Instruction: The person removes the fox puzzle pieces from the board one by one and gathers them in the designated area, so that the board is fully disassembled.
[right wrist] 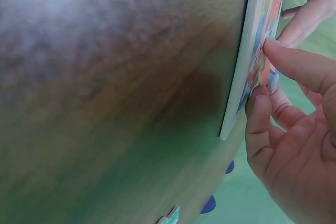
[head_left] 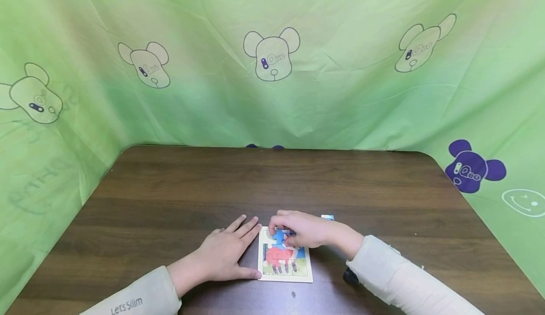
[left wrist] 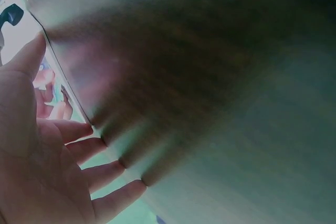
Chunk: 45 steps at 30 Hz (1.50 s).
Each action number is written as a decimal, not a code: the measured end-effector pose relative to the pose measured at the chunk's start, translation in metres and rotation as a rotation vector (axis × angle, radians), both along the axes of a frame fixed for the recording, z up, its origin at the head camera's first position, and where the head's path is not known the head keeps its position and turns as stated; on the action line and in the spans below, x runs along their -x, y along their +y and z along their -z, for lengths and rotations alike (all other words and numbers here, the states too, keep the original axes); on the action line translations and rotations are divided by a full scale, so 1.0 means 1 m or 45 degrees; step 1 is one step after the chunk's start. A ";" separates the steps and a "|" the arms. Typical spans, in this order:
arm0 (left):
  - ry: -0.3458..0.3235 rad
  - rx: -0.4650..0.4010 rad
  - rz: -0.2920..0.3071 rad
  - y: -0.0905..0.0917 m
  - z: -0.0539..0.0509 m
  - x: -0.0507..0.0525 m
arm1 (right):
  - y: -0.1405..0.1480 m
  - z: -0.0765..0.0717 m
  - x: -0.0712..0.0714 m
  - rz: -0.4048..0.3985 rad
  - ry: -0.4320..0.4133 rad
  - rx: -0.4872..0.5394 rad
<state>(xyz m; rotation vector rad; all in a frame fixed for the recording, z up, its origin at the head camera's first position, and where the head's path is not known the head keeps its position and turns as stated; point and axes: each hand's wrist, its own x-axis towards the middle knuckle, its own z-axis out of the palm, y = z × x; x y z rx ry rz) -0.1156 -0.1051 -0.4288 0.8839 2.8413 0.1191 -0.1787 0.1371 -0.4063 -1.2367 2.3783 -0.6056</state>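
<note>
Hands differ: left (head_left: 225, 254) splayed against the puzzle board (head_left: 285, 279), right (head_left: 301, 230) arched over it, pinching a piece (head_left: 279, 236).

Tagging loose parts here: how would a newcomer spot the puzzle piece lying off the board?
On the dark wooden table, find the pale-rimmed puzzle board under the right hand. Just beyond that arm's wrist sits a small blue-and-white piece. Unlike the pieces in the board, it lies directly on the table.

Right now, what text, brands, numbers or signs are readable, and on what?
"Let's Slim" (second word soft): left sleeve.
"QBB" or "Q88", stylised: cartoon heads on green backdrop.
Smiley, no words: backdrop, right side.
Faint lettering, backdrop's left side: too blurred to read.
Puzzle: none legible.
</note>
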 end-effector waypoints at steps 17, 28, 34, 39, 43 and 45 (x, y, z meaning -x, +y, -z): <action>-0.027 0.002 -0.011 0.001 0.000 0.001 | 0.006 0.001 0.005 0.048 -0.120 0.131; -0.026 0.003 -0.011 0.001 -0.002 0.001 | 0.008 -0.001 0.005 0.094 -0.145 0.180; -0.036 0.000 -0.012 0.001 -0.002 0.000 | 0.012 -0.001 0.005 0.106 -0.178 0.212; -0.044 0.003 -0.015 0.002 -0.001 0.000 | 0.020 -0.004 0.005 0.124 -0.162 0.240; -0.042 0.011 -0.016 0.002 0.000 0.000 | 0.027 -0.006 0.005 0.150 -0.139 0.249; -0.035 0.009 -0.012 0.002 -0.001 0.000 | 0.032 -0.007 0.005 0.165 -0.137 0.251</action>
